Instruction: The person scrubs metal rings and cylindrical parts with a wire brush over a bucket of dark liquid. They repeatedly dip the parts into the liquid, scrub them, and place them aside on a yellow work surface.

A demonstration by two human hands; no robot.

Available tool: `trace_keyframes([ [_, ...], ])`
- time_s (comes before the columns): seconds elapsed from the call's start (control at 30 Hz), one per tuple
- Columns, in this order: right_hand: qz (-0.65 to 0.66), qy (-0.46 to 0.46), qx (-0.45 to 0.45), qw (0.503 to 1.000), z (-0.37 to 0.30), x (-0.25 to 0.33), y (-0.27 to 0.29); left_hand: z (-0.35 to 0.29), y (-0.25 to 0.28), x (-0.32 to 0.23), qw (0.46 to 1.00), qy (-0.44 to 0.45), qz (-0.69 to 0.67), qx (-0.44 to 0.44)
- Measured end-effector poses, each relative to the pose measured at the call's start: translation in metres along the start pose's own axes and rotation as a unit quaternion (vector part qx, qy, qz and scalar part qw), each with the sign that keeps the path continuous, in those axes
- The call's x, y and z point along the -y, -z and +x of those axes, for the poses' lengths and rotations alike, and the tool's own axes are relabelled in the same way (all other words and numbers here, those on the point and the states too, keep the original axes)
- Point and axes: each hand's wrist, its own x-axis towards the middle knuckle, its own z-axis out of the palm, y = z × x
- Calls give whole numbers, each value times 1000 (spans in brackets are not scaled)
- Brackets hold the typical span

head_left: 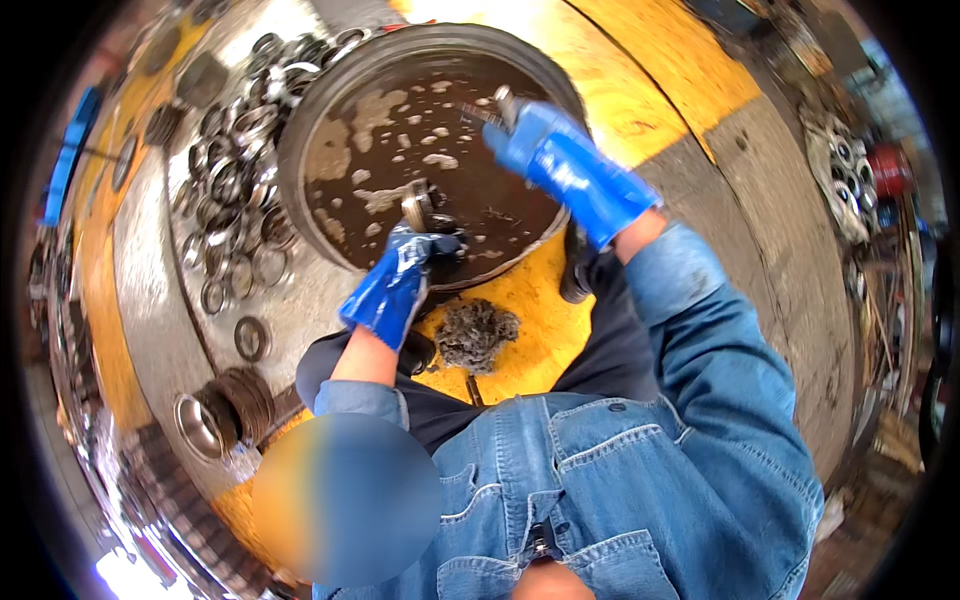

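Note:
My left hand (400, 270), in a blue rubber glove, is closed around a shiny, ring-shaped metal part (420, 205), perhaps a bearing piece. It holds the part over the near side of a round tub (300, 130) of dark brown liquid with patches of foam. My right hand (550, 150), gloved the same way, is above the tub's far right side. Its fingers are bent around a small blurred thing with a metallic end (507, 100); its kind is unclear.
Many loose metal rings (230, 190) are heaped left of the tub. A stack of rings (225, 415) lies nearer on the left. A dark, shaggy clump (476, 335) sits on the yellow floor between my legs. More metal parts (850, 170) are far right.

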Motion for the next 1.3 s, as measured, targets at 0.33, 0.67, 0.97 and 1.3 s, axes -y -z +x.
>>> trace_keyframes([
  [0.33, -152, -246, -7, 957, -196, -339, 31, 0, 24, -16, 995, 67, 61, 38],
  [0.67, -218, -488, 87, 841, -255, -407, -84, -9, 16, -25, 990, 73, 117, 6],
  [0.97, -273, -399, 49, 874, -244, -386, -80, -35, 25, -34, 992, 56, 113, 5],
  [1.3, 89, -155, 34, 983, -21, -75, 69, -33, 35, -29, 993, 49, 93, 51],
])
